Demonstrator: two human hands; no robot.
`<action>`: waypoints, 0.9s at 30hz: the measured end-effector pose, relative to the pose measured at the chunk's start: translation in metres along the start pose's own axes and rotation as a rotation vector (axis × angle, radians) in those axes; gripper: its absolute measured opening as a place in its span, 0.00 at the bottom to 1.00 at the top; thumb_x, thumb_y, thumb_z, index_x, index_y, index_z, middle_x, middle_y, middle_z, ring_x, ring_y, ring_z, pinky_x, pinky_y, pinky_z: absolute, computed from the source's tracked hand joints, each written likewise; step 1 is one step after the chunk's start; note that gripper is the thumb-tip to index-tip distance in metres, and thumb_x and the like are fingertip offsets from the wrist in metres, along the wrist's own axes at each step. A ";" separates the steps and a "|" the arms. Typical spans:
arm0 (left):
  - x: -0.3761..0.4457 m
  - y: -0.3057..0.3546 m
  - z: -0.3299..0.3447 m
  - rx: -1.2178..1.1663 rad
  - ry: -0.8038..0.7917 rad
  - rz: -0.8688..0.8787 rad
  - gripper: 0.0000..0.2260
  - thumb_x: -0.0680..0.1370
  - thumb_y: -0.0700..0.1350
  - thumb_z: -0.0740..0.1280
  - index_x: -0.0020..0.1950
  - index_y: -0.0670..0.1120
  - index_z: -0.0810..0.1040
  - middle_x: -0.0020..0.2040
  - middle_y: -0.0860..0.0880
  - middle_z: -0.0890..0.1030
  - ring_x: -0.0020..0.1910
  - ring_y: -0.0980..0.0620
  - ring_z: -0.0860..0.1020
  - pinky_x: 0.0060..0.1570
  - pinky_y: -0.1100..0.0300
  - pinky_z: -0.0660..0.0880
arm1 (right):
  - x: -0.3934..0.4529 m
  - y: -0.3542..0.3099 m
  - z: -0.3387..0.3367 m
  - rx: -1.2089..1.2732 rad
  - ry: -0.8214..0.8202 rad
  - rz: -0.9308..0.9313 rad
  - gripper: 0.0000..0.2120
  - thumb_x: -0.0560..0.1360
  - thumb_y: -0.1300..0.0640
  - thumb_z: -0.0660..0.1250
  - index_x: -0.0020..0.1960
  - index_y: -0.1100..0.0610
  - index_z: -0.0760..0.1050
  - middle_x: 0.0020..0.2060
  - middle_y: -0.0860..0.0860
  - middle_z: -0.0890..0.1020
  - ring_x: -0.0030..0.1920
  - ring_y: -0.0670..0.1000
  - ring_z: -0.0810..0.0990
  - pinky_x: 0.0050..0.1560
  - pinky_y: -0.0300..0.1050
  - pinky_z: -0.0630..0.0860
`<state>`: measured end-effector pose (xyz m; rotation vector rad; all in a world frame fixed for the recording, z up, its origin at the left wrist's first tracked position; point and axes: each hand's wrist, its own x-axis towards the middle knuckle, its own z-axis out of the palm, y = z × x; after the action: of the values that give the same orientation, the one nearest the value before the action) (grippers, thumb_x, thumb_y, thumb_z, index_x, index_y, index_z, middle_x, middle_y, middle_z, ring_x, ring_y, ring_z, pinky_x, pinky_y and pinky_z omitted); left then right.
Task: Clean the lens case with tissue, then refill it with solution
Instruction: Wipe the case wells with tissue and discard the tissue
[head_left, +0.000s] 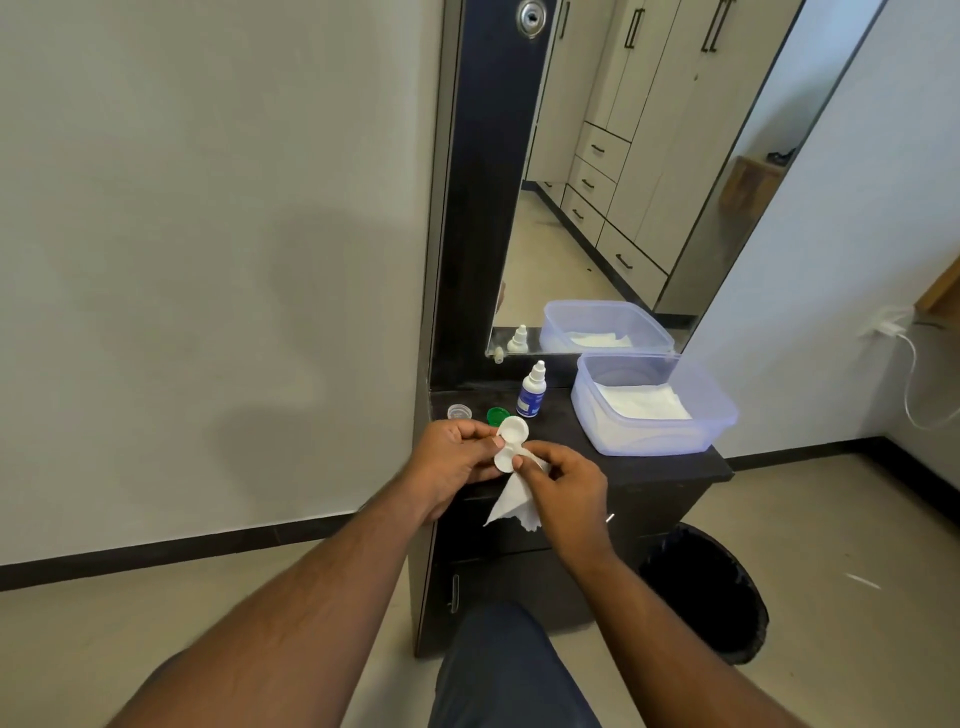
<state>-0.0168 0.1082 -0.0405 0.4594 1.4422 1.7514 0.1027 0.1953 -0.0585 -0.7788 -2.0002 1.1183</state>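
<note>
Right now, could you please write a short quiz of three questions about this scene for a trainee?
1. True or false: the solution bottle stands upright on the dark cabinet top.
2. Which hand presses the tissue into the white lens case? A) left hand B) right hand
3. Fill in: the spare tissues lie in a clear plastic ____.

Key
1. True.
2. B: the right hand wipes while the left hand holds the case.
3. Container.
</note>
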 end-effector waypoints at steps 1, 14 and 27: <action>0.000 0.001 0.000 0.004 -0.001 -0.016 0.06 0.76 0.34 0.68 0.52 0.35 0.80 0.48 0.40 0.85 0.46 0.47 0.85 0.43 0.59 0.82 | 0.000 -0.001 -0.002 0.007 -0.002 -0.021 0.07 0.72 0.59 0.72 0.51 0.55 0.81 0.44 0.45 0.83 0.45 0.40 0.81 0.44 0.30 0.76; 0.003 0.003 -0.003 0.199 0.012 -0.096 0.01 0.73 0.32 0.69 0.41 0.36 0.78 0.45 0.38 0.84 0.43 0.44 0.85 0.48 0.50 0.82 | 0.007 -0.003 -0.001 -0.480 -0.114 -0.343 0.09 0.72 0.60 0.72 0.52 0.60 0.83 0.46 0.52 0.79 0.42 0.43 0.74 0.43 0.24 0.66; 0.001 0.000 -0.005 0.269 0.016 -0.017 0.02 0.71 0.29 0.69 0.40 0.33 0.78 0.43 0.36 0.83 0.41 0.44 0.85 0.39 0.56 0.82 | 0.011 -0.001 0.000 -0.481 -0.209 -0.283 0.10 0.76 0.59 0.67 0.56 0.61 0.79 0.49 0.53 0.78 0.45 0.43 0.72 0.43 0.26 0.65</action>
<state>-0.0209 0.1059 -0.0422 0.5717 1.6972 1.5564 0.0964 0.2038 -0.0545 -0.5974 -2.5088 0.5783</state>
